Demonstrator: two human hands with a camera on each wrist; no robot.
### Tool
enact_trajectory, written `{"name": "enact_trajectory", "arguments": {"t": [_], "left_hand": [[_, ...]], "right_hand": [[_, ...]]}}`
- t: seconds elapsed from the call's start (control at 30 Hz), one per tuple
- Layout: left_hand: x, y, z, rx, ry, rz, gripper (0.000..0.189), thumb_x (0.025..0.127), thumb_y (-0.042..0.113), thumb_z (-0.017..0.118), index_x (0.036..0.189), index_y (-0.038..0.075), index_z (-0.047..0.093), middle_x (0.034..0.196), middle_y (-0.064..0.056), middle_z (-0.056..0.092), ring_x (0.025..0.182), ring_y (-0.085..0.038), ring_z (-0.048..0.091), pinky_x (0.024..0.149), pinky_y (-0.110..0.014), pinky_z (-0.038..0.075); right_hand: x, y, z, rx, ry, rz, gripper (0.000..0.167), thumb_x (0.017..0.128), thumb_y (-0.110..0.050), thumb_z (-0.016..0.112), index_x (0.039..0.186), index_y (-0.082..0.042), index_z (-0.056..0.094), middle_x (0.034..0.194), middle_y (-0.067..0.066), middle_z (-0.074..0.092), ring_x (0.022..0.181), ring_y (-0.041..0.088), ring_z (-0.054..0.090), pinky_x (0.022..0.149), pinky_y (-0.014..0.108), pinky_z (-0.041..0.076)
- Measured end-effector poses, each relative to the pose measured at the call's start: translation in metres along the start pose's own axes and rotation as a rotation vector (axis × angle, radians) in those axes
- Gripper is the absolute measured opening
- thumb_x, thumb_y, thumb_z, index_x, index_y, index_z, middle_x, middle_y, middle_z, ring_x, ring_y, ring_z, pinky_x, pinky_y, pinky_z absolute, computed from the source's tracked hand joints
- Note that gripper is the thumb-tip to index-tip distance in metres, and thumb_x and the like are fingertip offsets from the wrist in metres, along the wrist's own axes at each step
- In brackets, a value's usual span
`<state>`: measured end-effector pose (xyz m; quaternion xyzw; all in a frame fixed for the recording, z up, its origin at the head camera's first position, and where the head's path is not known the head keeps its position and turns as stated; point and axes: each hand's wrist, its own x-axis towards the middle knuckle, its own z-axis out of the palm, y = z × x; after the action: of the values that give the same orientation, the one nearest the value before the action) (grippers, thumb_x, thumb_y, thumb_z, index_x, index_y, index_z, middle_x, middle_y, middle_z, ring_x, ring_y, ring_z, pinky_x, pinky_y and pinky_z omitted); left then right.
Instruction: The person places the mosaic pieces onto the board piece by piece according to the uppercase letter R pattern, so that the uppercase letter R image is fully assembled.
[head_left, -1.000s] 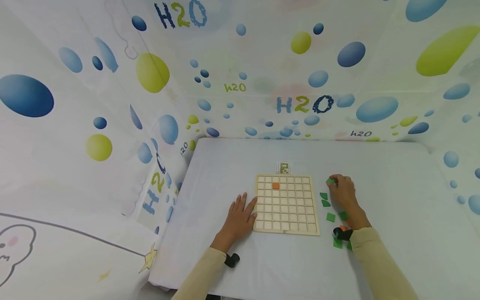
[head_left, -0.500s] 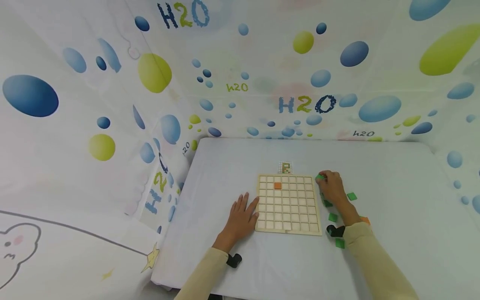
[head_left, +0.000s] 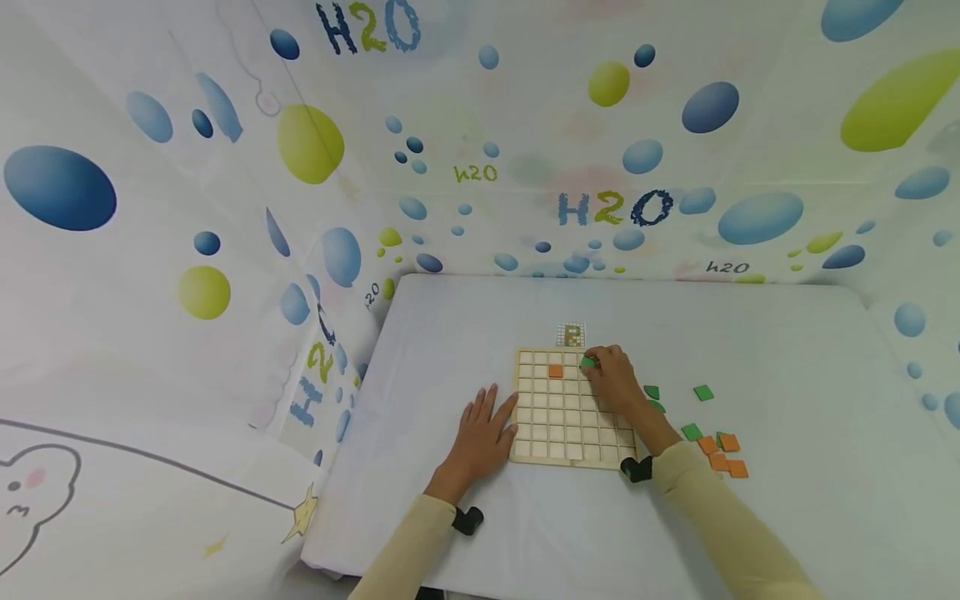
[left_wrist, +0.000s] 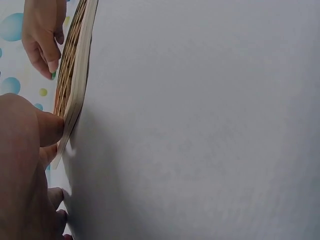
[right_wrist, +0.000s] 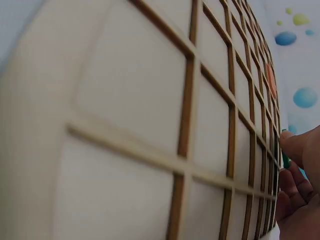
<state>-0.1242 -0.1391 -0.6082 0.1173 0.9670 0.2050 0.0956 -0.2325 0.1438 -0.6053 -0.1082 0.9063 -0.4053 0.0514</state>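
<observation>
A wooden grid board (head_left: 547,427) with square cells lies on the white-covered table. One orange square tile (head_left: 556,371) sits in a cell near its far side. My right hand (head_left: 613,379) is over the board's far right part and pinches a green tile (head_left: 588,362) between thumb and fingers, close above the cells. The same green tile (right_wrist: 285,156) shows edge-on in the right wrist view. My left hand (head_left: 480,432) lies with spread fingers at the board's left edge; in the left wrist view its thumb (left_wrist: 51,128) touches the frame.
Right of the board lie loose green tiles (head_left: 703,392) and several orange tiles (head_left: 717,462). A small printed pattern card (head_left: 572,335) lies just beyond the far edge. A patterned curtain (head_left: 525,108) encloses the table.
My right hand has carried the green tile leftward from the table beside the board to over its far right cells. My left hand keeps its place on the edge.
</observation>
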Motion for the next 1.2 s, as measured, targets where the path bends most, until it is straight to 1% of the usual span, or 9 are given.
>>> {"name": "enact_trajectory", "arguments": {"t": [0.17,0.33,0.47,0.6,0.7,0.87,0.97,1.1,1.2], "left_hand": [[-0.001,0.001,-0.001,-0.012,0.001,0.000,0.058,0.114,0.039,0.038,0.169,0.025,0.029,0.177,-0.016,0.012,0.164,-0.040,0.007,0.128,-0.061,0.013],[-0.002,0.001,-0.001,-0.018,0.009,0.012,0.057,0.113,0.038,0.038,0.169,0.024,0.030,0.177,-0.017,0.013,0.163,-0.041,0.009,0.128,-0.062,0.014],[-0.003,0.001,-0.001,-0.023,0.011,0.015,0.057,0.114,0.037,0.039,0.169,0.024,0.030,0.176,-0.018,0.013,0.163,-0.041,0.009,0.128,-0.062,0.014],[-0.002,-0.001,0.001,-0.017,0.014,0.018,0.057,0.114,0.038,0.038,0.169,0.024,0.029,0.176,-0.018,0.013,0.163,-0.041,0.008,0.128,-0.062,0.014],[-0.001,-0.003,0.002,-0.014,0.016,0.021,0.058,0.114,0.038,0.038,0.169,0.025,0.028,0.177,-0.017,0.012,0.163,-0.041,0.008,0.128,-0.062,0.014],[-0.001,-0.004,0.004,-0.012,0.019,0.017,0.058,0.114,0.039,0.037,0.169,0.025,0.029,0.177,-0.017,0.012,0.164,-0.040,0.008,0.128,-0.062,0.013],[0.000,-0.004,0.004,-0.009,0.018,0.012,0.058,0.114,0.039,0.037,0.169,0.025,0.029,0.177,-0.017,0.012,0.164,-0.040,0.008,0.128,-0.062,0.013],[-0.001,-0.003,0.004,-0.017,0.015,0.011,0.058,0.114,0.039,0.037,0.169,0.025,0.029,0.177,-0.017,0.012,0.164,-0.041,0.008,0.128,-0.062,0.013],[-0.002,-0.002,0.003,-0.022,0.020,0.013,0.058,0.113,0.038,0.038,0.169,0.024,0.030,0.177,-0.017,0.013,0.163,-0.041,0.008,0.128,-0.062,0.014]], "right_hand": [[0.002,-0.006,0.013,-0.059,-0.016,-0.049,0.036,0.108,-0.016,0.062,0.138,0.003,0.060,0.128,0.026,0.057,0.116,0.042,0.056,0.100,0.063,0.044],[0.003,-0.007,0.016,-0.052,-0.004,-0.089,0.023,0.104,-0.012,0.068,0.123,0.001,0.065,0.120,0.022,0.062,0.109,0.038,0.059,0.094,0.058,0.048],[0.004,-0.007,0.015,-0.035,-0.027,-0.088,0.015,0.103,-0.011,0.069,0.115,-0.002,0.069,0.123,0.021,0.062,0.112,0.038,0.060,0.095,0.057,0.049],[0.005,-0.006,0.016,-0.046,-0.042,-0.090,0.016,0.104,-0.013,0.068,0.116,-0.003,0.071,0.126,0.019,0.062,0.115,0.038,0.060,0.099,0.059,0.047],[0.005,-0.005,0.016,-0.066,-0.045,-0.112,0.017,0.104,-0.014,0.068,0.117,-0.004,0.072,0.127,0.018,0.064,0.118,0.039,0.059,0.101,0.061,0.045],[0.002,-0.007,0.017,-0.062,-0.042,-0.157,0.016,0.104,-0.012,0.068,0.116,-0.004,0.074,0.125,0.016,0.066,0.119,0.039,0.058,0.099,0.060,0.046],[0.001,-0.006,0.019,-0.061,-0.025,-0.183,0.015,0.103,-0.010,0.069,0.115,-0.003,0.074,0.122,0.017,0.065,0.116,0.039,0.059,0.096,0.058,0.050],[-0.001,-0.004,0.021,-0.073,-0.010,-0.189,0.014,0.102,-0.010,0.070,0.114,-0.003,0.074,0.121,0.016,0.064,0.113,0.037,0.060,0.095,0.056,0.053],[-0.004,-0.004,0.022,-0.076,-0.012,-0.177,0.014,0.103,-0.011,0.069,0.115,-0.004,0.074,0.123,0.015,0.063,0.114,0.037,0.060,0.095,0.054,0.053]]}}
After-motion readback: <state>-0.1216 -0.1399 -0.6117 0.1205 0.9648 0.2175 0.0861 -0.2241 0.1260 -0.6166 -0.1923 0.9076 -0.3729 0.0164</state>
